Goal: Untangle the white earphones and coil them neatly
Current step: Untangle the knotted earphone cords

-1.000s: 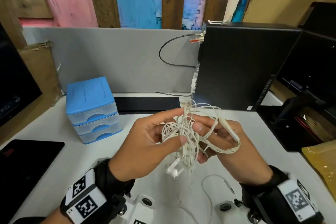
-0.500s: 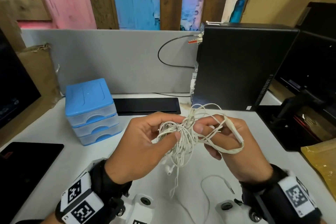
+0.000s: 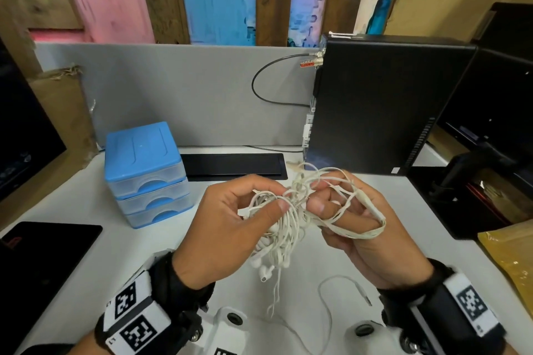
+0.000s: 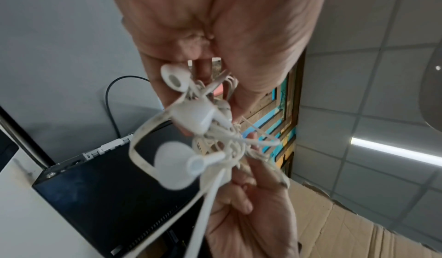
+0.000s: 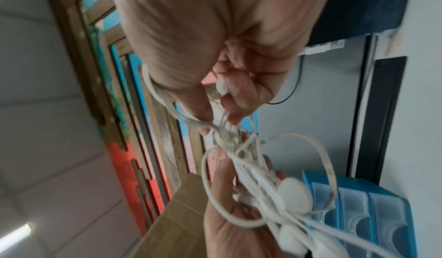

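A tangled bunch of white earphones [image 3: 284, 225] hangs in the air between both hands, above the white desk [image 3: 72, 216]. My left hand [image 3: 245, 219] pinches the left side of the knot between thumb and forefinger. My right hand [image 3: 340, 207] pinches strands on the right, with several loops wound around its fingers. Earbuds [image 3: 264, 269] dangle below the knot; they show close up as earbuds [image 4: 177, 167] in the left wrist view and earbuds [image 5: 294, 196] in the right wrist view. A loose cable end with its plug [image 3: 364, 295] lies on the desk.
A blue three-drawer box [image 3: 147, 173] stands at the left, a black slab [image 3: 233, 166] behind the hands, a black computer case [image 3: 383, 106] at the right rear. A dark tablet [image 3: 37, 262] lies front left, a yellow padded envelope [image 3: 507, 256] at the right.
Both hands have drawn a little closer together and lower on the knot; the dangling earbuds and cable have swung slightly. Grips stay on the tangle.
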